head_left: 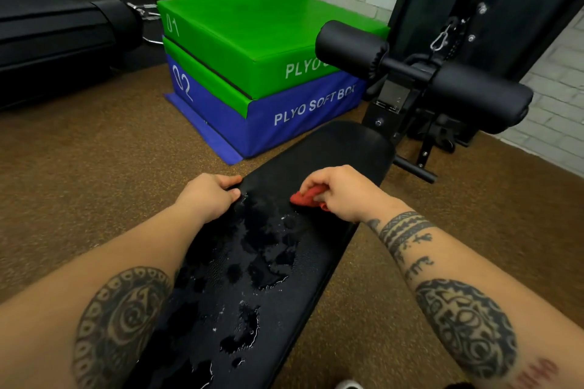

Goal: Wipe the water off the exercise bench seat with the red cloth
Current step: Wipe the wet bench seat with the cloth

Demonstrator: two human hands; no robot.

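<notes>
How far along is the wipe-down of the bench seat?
Barely begun. Done: the right hand holds the red cloth on the bench seat. In hand: cloth at the wet area's far end, left hand gripping the seat's edge. Left: water pools nearer the camera.

cloth (pixel 308 197): mostly under the fingers of the right hand (pixel 341 193); only a red bunch shows at their left.
left hand (pixel 208 196): fingertips out of sight where they curl at the left edge of the seat (pixel 284 262).
seat: near end cut off by the bottom edge; left side hidden under the left forearm (pixel 126 262).
green box (pixel 252 35): lettering reads PLYO, the rest behind the roller (pixel 350 44).
machine (pixel 47 35): upper left, cut off by the edge, too dark to identify.
white thing (pixel 347 385): cut off at the bottom edge; cannot tell what.
</notes>
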